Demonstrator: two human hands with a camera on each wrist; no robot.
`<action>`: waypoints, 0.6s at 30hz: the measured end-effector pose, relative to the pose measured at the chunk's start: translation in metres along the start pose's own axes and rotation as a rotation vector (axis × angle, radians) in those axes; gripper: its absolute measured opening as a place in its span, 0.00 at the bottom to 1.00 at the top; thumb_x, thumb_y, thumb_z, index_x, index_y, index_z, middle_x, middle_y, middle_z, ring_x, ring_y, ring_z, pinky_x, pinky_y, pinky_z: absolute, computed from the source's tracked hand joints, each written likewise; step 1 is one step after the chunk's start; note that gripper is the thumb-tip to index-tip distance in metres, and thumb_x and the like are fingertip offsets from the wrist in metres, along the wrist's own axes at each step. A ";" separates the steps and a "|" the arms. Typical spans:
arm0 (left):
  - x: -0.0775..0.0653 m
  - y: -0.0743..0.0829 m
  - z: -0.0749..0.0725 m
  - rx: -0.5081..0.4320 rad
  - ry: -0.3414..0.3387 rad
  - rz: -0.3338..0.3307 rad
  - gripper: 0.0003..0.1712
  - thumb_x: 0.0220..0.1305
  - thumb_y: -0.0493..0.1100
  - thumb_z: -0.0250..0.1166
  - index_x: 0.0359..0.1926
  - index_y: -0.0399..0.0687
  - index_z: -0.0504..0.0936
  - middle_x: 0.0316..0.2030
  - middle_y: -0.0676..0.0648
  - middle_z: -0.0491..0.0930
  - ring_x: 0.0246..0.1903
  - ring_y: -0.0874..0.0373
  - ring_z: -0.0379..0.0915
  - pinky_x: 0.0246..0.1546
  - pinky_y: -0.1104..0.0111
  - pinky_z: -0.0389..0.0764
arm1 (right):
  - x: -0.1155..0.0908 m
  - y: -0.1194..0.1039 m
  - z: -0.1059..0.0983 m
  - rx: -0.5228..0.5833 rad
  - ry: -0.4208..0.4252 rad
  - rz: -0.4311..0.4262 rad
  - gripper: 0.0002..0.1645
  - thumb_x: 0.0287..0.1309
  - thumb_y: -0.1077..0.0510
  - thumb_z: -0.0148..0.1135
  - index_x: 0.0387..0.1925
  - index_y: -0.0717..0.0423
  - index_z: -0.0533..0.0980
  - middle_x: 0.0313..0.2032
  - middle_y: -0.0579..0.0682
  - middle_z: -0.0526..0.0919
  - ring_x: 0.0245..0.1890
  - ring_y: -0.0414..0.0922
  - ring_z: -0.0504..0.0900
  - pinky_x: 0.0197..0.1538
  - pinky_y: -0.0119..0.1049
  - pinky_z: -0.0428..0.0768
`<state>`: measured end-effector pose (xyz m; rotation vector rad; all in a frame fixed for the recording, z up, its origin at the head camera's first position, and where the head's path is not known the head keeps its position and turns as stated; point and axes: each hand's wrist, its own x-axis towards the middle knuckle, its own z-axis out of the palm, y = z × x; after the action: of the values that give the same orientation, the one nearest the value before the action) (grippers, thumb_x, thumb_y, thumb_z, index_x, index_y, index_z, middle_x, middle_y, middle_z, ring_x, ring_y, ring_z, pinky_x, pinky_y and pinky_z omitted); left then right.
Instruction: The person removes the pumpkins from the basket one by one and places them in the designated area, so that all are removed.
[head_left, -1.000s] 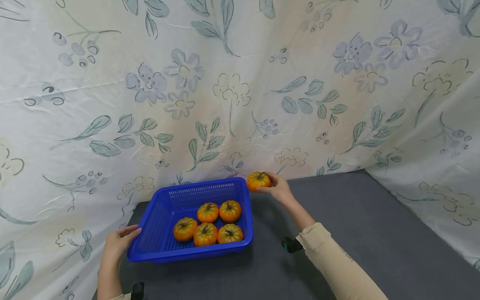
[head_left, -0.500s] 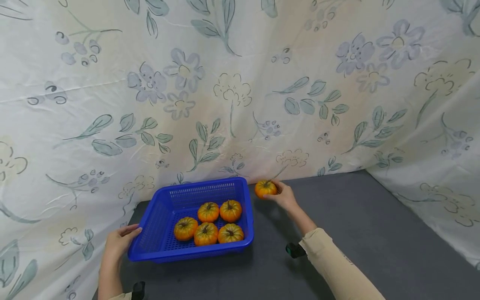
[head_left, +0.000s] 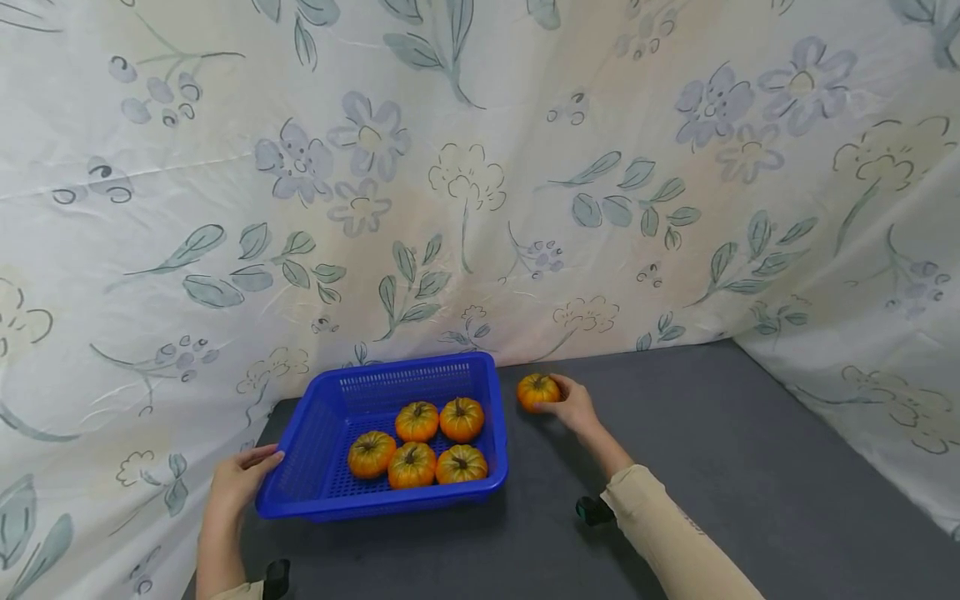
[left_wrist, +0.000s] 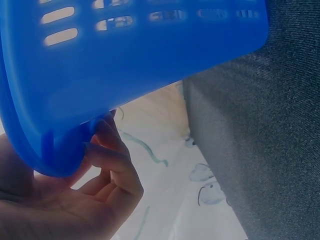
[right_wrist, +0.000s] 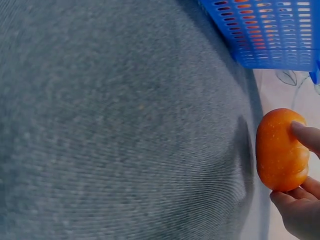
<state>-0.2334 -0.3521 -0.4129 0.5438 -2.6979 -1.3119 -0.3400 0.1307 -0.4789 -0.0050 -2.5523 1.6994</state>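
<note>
A blue plastic basket [head_left: 382, 503] with slotted walls holds several small orange pumpkins [head_left: 412, 465], grouped toward its right side. At the basket's left end, my left hand [head_left: 238, 483] grips the rim. The left wrist view has the fingers [left_wrist: 117, 167] curled under the blue rim from outside. To the right of the basket, my right hand [head_left: 573, 407] holds one more pumpkin [head_left: 537, 392] between thumb and fingers, apart from the basket wall. That same pumpkin [right_wrist: 281, 150] appears close up in the right wrist view, with its shadow on the surface beside it.
The dark grey tabletop [head_left: 720, 467] extends to the right and in front of the basket. A floral cloth [head_left: 465, 183] hangs along the back and down both sides. Black straps [head_left: 594, 510] sit at the wrists.
My right hand has carried the pumpkin away from the basket's back right corner, rightward and down toward the tabletop. The left hand and the basket have stayed in place.
</note>
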 end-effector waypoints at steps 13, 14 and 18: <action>0.001 -0.001 -0.002 0.001 -0.007 0.004 0.31 0.69 0.47 0.58 0.61 0.25 0.70 0.58 0.24 0.72 0.42 0.48 0.80 0.46 0.55 0.79 | -0.002 0.008 0.003 -0.011 0.013 -0.001 0.42 0.50 0.64 0.72 0.66 0.67 0.66 0.66 0.68 0.68 0.66 0.64 0.68 0.68 0.56 0.67; 0.002 0.000 -0.002 0.002 -0.006 0.005 0.31 0.69 0.47 0.58 0.61 0.25 0.70 0.58 0.24 0.73 0.41 0.49 0.80 0.45 0.57 0.79 | -0.002 0.008 0.003 -0.012 0.013 -0.003 0.42 0.50 0.64 0.72 0.66 0.67 0.66 0.66 0.68 0.68 0.66 0.64 0.68 0.68 0.56 0.67; 0.001 0.000 -0.002 0.006 -0.010 0.010 0.30 0.69 0.47 0.58 0.61 0.24 0.70 0.58 0.24 0.73 0.40 0.49 0.81 0.44 0.58 0.79 | -0.003 0.009 0.003 -0.013 0.013 -0.005 0.43 0.49 0.65 0.72 0.67 0.66 0.65 0.66 0.67 0.68 0.67 0.63 0.68 0.68 0.55 0.66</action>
<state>-0.2342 -0.3541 -0.4113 0.5244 -2.7097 -1.3080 -0.3380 0.1316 -0.4885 -0.0100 -2.5520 1.6752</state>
